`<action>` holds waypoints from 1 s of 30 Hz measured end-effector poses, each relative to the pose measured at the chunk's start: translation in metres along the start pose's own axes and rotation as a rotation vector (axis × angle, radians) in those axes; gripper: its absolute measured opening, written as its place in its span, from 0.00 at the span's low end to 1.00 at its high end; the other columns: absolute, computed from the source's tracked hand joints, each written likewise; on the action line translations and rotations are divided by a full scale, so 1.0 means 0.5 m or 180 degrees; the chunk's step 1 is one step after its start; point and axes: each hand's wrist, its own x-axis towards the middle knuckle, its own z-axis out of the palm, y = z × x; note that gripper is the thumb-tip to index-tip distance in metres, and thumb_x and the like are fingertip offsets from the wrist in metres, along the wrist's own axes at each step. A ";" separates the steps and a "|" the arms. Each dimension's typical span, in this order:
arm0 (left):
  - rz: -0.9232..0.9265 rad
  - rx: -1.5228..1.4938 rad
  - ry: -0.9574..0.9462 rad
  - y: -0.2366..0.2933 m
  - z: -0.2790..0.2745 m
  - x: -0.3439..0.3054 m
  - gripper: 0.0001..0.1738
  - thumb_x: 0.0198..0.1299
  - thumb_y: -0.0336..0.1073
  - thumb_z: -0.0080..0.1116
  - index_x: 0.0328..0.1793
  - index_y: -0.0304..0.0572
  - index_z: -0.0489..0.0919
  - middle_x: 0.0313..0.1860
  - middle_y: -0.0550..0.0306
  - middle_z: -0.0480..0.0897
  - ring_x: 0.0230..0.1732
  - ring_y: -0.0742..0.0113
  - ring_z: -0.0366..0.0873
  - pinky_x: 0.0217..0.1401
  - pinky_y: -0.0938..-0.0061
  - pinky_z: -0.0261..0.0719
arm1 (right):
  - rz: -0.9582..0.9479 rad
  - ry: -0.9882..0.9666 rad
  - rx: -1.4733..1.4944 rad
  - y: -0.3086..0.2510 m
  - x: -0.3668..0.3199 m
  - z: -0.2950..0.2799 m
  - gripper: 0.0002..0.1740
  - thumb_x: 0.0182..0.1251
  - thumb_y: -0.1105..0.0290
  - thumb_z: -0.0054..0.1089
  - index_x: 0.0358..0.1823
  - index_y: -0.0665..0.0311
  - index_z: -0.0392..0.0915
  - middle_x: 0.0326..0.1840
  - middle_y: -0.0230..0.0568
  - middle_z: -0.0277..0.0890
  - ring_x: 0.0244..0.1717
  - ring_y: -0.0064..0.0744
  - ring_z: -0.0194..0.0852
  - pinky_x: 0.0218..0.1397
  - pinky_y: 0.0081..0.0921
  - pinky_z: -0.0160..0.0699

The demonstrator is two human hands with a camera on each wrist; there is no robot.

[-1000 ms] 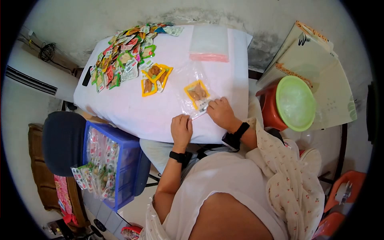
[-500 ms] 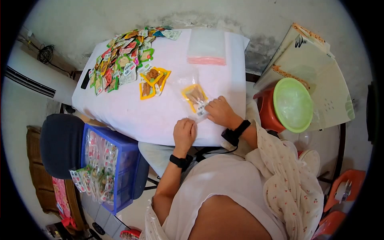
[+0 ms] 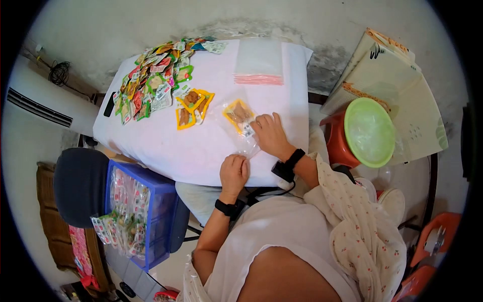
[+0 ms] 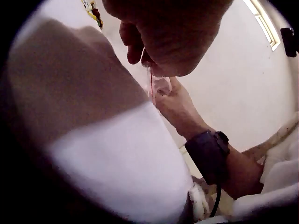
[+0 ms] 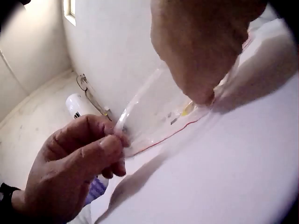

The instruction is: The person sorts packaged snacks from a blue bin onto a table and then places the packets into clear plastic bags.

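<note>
A clear zip bag (image 3: pixel 245 145) with a red line along its mouth lies slanted near the front of the table. Inside it shows a yellow-edged snack packet (image 3: pixel 236 115) with brown food. My left hand (image 3: pixel 234 174) pinches the bag's near corner between thumb and fingers, plain in the right wrist view, where the bag's mouth (image 5: pixel 161 140) gapes. At the other side of the mouth, my right hand (image 3: pixel 271 135) grips the bag's edge, its fingers beside the packet; its fingertips are mostly hidden in the right wrist view.
Several yellow-edged packets (image 3: pixel 186 117) lie left of the bag, before a large heap of mixed snack packets (image 3: pixel 156 75). A stack of flat bags (image 3: pixel 259 63) is at the back. A blue crate (image 3: pixel 161 216) with filled bags stands left, a green basin (image 3: pixel 370 132) right.
The bag with the packet has shifted slightly left. My right hand has moved up and left along the bag, and my left hand slightly right and toward me.
</note>
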 end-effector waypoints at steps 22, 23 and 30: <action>-0.0371 -0.0570 0.0358 -0.010 0.021 0.003 0.03 0.54 0.24 0.58 0.35 0.38 0.77 0.32 0.49 0.77 0.33 0.53 0.76 0.35 0.66 0.75 | -0.0292 -0.0887 0.0416 -0.050 -0.006 0.015 0.25 0.63 0.64 0.50 0.59 0.72 0.70 0.67 0.58 0.64 0.70 0.53 0.57 0.71 0.51 0.52; -0.0366 -0.0572 0.0361 -0.008 0.020 0.000 0.03 0.54 0.24 0.58 0.35 0.38 0.77 0.32 0.49 0.77 0.33 0.53 0.76 0.35 0.66 0.75 | 0.0076 -0.1272 0.0447 -0.052 0.000 0.016 0.29 0.63 0.62 0.52 0.62 0.73 0.67 0.68 0.60 0.62 0.72 0.55 0.54 0.71 0.57 0.47; -0.0450 -0.0836 0.0179 0.002 0.039 0.009 0.03 0.55 0.24 0.59 0.35 0.37 0.77 0.32 0.49 0.77 0.30 0.54 0.76 0.33 0.68 0.75 | 0.0628 -0.1450 0.0144 -0.034 0.005 0.058 0.40 0.65 0.52 0.52 0.66 0.81 0.59 0.73 0.63 0.53 0.74 0.63 0.46 0.74 0.59 0.40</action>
